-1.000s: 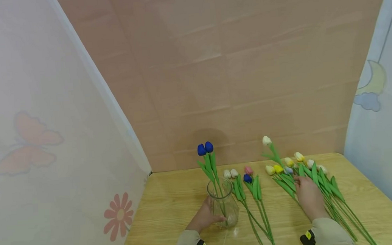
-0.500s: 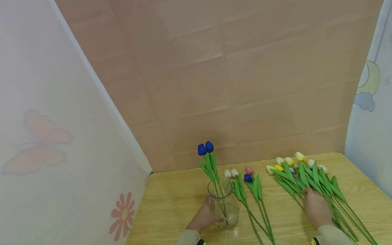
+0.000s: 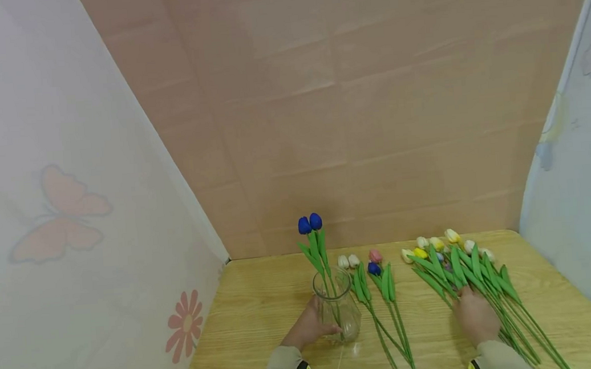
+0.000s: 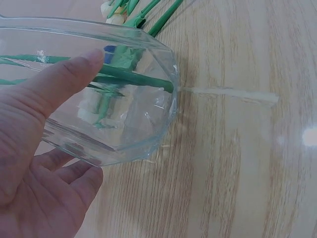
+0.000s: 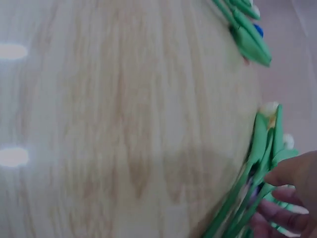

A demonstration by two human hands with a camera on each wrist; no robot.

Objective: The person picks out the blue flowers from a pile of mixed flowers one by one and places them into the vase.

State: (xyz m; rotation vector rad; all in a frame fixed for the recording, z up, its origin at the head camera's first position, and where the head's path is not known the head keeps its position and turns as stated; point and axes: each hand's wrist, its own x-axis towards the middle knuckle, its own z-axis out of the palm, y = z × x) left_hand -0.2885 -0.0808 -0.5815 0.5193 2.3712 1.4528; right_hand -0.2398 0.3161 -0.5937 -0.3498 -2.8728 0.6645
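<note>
My left hand [image 3: 309, 326] grips a clear glass vase [image 3: 337, 306] on the wooden table [image 3: 263, 312]; in the left wrist view the left hand [image 4: 86, 116] has its thumb on the vase [image 4: 133, 124] wall and its fingers curled under it. Two blue tulips [image 3: 310, 224] stand in the vase, their green stems [image 4: 131, 78] visible through the glass. My right hand [image 3: 475, 315] lies on a pile of yellow and white tulips [image 3: 449, 254] at the right. In the right wrist view the right hand [image 5: 285, 196] pinches the green stems [image 5: 250, 171] between thumb and fingers.
A small group of white, pink and blue tulips [image 3: 377, 284] lies between the vase and the pile. A peach wall [image 3: 352, 117] backs the table, with printed curtains left [image 3: 71, 211] and right [image 3: 579, 187]. A pale streak [image 4: 233, 94] marks the wood beside the vase.
A second ago my right hand held a white tulip raised above the pile; that tulip now lies among the others, and the hand has slid back along the stems. The left hand stayed on the vase.
</note>
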